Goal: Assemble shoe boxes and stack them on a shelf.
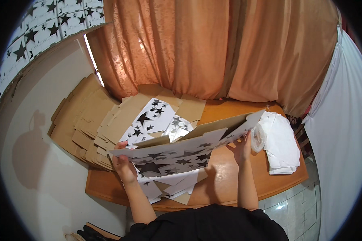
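Left hand (124, 166) closed on the near left corner of the box blank (181, 150), thumb on top, fingers under. Right hand (242, 148) gripping the blank's right end from below, fingers curled up against its far edge. Blank held flat and slightly tilted above the counter (229, 176), right end higher; white printed face with black stars turned toward the camera, brown cardboard inside showing along the raised far flap. Under the blank, at its near side, more star-printed sheets (177, 186) lying loose on the counter, some folded, overhanging the near edge. Behind the blank, a fanned stack of flat brown cardboard (96, 120) spreading to the left, with a few starred pieces (155, 114) on top. Right of the blank, just beside the right hand, a pile of white bags (281, 144), one clear plastic corner touching the blank's end. Behind everything, an orange curtain (213, 48). Far above left of the blank, a shelf-like row of finished star boxes (40, 28). White wall left of the counter, tiled floor (301, 209) to its right.
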Tool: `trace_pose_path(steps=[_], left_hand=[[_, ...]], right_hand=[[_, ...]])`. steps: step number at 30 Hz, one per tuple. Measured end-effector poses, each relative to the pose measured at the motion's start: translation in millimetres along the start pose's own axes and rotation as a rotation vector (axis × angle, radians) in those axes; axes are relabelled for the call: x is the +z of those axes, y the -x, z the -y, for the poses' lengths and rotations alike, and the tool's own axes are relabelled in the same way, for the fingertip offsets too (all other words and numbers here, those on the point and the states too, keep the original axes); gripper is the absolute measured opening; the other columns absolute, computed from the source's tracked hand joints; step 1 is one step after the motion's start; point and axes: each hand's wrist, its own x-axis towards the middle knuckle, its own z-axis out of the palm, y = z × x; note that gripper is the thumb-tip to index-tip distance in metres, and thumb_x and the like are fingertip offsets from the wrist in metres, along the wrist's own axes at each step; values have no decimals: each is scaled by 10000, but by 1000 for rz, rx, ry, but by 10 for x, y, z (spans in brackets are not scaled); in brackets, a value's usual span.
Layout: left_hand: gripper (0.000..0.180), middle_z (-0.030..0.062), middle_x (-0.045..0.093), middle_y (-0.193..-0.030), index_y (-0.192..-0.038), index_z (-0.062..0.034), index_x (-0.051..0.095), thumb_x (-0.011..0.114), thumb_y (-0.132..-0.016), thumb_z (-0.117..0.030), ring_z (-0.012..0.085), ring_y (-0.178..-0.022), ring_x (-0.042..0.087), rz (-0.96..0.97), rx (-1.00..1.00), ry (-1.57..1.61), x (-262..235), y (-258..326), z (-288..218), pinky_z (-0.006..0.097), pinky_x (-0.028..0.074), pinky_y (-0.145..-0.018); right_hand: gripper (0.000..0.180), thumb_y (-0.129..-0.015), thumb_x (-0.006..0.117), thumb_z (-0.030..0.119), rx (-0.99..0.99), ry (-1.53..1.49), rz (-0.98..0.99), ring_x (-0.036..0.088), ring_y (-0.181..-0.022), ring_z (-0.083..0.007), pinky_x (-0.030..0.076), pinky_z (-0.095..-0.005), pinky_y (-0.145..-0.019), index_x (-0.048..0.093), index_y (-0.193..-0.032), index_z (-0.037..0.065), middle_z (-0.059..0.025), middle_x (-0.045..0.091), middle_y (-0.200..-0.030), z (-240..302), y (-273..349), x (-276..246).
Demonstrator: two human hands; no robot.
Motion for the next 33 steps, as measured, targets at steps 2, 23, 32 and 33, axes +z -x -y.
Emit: trace_pose_path(steps=[2, 23, 32, 33], left_hand=[[585, 73, 521, -1188, -1187, -1, 490, 612, -833, -450, 191, -1146, 477, 49, -81, 4, 201, 158, 31, 339, 353, -992], [524, 74, 398, -1352, -1354, -67, 361, 425, -954, -400, 190, -1256, 385, 194, -923, 226, 1764, 1725, 1077, 330, 362, -1004], [427, 61, 611, -922, -1152, -87, 541, 521, -888, -423, 173, -755, 610, -2, -1037, 163, 1662, 1957, 1233, 276, 513, -619], [429, 65, 612, -915, -1151, -86, 540, 521, -887, -423, 176, -741, 611, 27, -1044, 159, 1703, 1931, 1353, 276, 513, -608]], right_hand=[[779, -836, 362, 697, 16, -24, 44, 305, -1298, -315, 373, -575, -876, 226, -1395, 173, -51, 301, -1380, 86, 24, -344], [516, -938, 359, 510, 431, 60, 205, 426, -484, -76, 367, -202, -415, 489, -1247, 119, -31, 589, -853, 381, 84, -2321], [394, -921, 464, 412, 363, -64, 176, 465, -509, -66, 381, -203, -423, 536, -1182, 125, 19, 527, -741, 529, -125, -2251], [392, -915, 472, 417, 352, -59, 166, 462, -513, -69, 377, -197, -432, 545, -1167, 126, 32, 511, -721, 560, -121, -2218]])
